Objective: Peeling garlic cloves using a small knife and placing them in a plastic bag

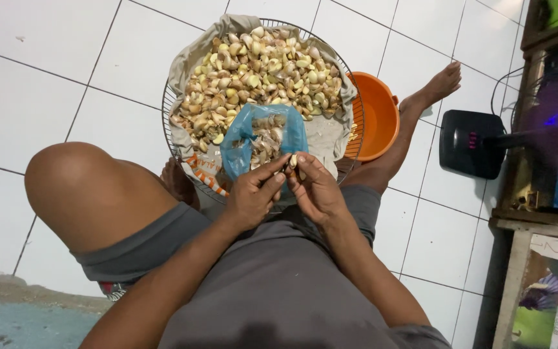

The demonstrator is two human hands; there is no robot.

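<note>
Soft, even overhead light, sharp focus, faint shadows, mild wide-angle stretch at the edges.

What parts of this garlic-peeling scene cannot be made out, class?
Head view:
- Clove: mostly hidden between the fingertips of left hand and right hand.
- Orange bucket: contents hidden by the basket rim.
- Blue bag: contents blurred by plastic.

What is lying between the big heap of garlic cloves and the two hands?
In the head view, a blue plastic bag holding garlic skins lies between the heap of garlic cloves and both hands.
</note>
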